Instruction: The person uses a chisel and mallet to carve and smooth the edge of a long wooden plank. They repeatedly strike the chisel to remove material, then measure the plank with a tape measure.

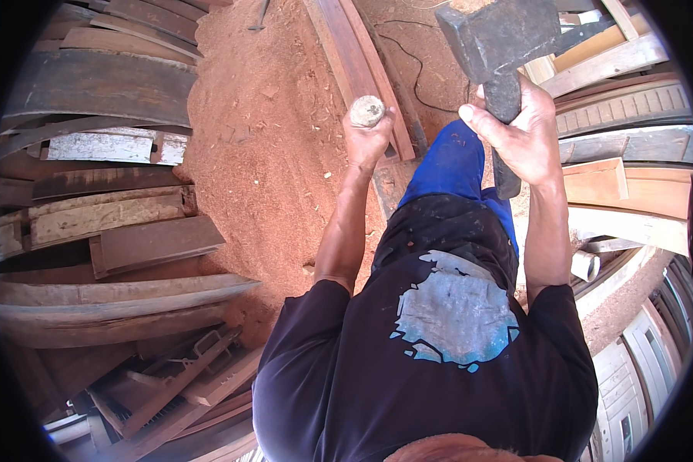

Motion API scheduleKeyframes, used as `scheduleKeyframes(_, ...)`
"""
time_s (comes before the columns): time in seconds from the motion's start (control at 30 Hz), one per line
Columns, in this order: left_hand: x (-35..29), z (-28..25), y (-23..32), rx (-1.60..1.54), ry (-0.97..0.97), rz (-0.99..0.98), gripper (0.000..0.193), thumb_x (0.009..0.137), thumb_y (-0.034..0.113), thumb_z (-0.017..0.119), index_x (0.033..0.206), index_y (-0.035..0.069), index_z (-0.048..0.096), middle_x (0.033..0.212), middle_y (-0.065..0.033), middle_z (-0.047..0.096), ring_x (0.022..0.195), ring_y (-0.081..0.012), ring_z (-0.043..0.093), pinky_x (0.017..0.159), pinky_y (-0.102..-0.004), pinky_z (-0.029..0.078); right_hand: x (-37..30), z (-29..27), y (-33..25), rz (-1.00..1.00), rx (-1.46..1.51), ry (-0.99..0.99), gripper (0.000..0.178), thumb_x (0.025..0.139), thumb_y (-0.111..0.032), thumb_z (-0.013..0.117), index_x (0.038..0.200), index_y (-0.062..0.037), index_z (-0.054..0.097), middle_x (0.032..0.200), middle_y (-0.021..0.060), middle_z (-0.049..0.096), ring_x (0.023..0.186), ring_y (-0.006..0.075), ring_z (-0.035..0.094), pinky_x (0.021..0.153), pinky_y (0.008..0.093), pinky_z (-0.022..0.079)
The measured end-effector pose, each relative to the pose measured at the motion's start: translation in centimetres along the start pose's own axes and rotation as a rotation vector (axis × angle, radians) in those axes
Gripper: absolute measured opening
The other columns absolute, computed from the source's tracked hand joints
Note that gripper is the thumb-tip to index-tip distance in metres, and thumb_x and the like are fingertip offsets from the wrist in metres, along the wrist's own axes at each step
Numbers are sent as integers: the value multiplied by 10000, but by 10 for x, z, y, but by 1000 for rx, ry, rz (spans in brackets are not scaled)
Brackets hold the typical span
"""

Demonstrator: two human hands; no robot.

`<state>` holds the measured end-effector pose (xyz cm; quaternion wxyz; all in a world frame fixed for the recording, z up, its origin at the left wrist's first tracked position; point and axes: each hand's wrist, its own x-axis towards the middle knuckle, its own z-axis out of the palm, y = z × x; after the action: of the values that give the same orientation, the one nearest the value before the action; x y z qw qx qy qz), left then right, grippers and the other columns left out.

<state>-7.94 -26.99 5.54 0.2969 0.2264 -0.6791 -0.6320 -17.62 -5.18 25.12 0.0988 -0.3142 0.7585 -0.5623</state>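
Observation:
My left hand (368, 140) is closed round an upright chisel handle (368, 112), whose pale, battered round end shows above the fist. The fist hides the blade. Below it runs a long reddish-brown wooden beam (345, 52). On the right, my right hand (525, 142) grips a dark, heavy mallet (502, 37) by its thick handle, with the thumb lying along the near side. The mallet's blocky head is raised beyond that hand, to the right of the chisel and apart from it.
Reddish sawdust (262, 154) covers the ground. Stacked boards (100, 85) line the left side, and more planks (624, 115) lie on the right. A thin black cord (419, 73) curves past the beam. Near the right planks a pale pipe end (587, 266) sticks out.

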Motion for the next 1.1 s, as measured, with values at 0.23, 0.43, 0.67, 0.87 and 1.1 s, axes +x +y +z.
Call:
scheduleKeyframes(0.23, 2, 12, 1, -15, 1, -1, 156, 893, 86, 797, 833, 79, 653, 752, 69, 618, 692, -49, 568, 631, -258, 478, -2, -1, -2, -24, 3, 9, 437, 850, -157, 867, 1193, 38, 679, 1053, 100, 737, 970, 165, 674, 925, 343, 543)
scheduleKeyframes(0.43, 0, 12, -1, -29, 21, -34, 162, 896, 95, 805, 833, 82, 656, 764, 69, 625, 706, -51, 575, 651, -259, 491, -3, -2, -4, -27, 26, 15, 388, 848, -158, 871, 1137, 21, 684, 1011, 77, 728, 927, 151, 661, 886, 336, 544)
scheduleKeyframes(0.67, 1, 12, 0, -49, 32, -35, 154, 890, 86, 801, 837, 69, 658, 772, 65, 638, 710, -50, 580, 653, -259, 493, -4, -5, -6, -4, 21, 2, 384, 841, -164, 880, 1115, 18, 683, 998, 69, 722, 918, 145, 654, 881, 334, 541)
scheduleKeyframes(0.87, 2, 12, 1, -22, -1, -21, 158, 888, 85, 802, 838, 74, 653, 780, 62, 641, 715, -57, 582, 660, -262, 496, -4, -4, -11, -48, -25, -2, 424, 841, -181, 879, 1153, 30, 682, 1030, 94, 740, 945, 162, 674, 905, 348, 545)
scheduleKeyframes(1.1, 2, 21, -3, -35, 23, 3, 169, 878, 62, 812, 925, 41, 651, 820, 31, 670, 746, -73, 618, 691, -264, 522, -5, -1, -12, -73, 22, 32, 380, 845, -148, 880, 1135, 10, 693, 995, 53, 729, 917, 144, 668, 871, 334, 547)
